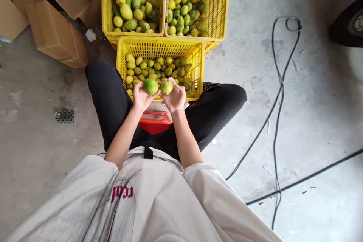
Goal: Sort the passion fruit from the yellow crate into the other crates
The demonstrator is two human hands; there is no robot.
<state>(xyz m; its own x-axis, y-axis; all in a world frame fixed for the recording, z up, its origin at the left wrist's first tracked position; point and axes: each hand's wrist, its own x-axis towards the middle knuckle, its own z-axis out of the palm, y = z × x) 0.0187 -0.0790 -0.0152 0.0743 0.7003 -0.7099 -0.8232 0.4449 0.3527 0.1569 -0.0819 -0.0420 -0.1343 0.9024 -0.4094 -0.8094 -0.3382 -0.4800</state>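
My left hand is wrapped round a large green lemon, with the thumb at its left side. Beside it, my right hand grips a smaller yellow-green lemon with a pointed end. The two fruits are held close together over the near edge of a yellow plastic crate. Inside that crate lie several yellow and green lemons, partly hidden by my hands.
Behind stand a left yellow crate and a right yellow crate, both holding lemons. Cardboard boxes lie at the upper left. A red stool shows between my legs. Black cables cross the floor, with a wheel at far right.
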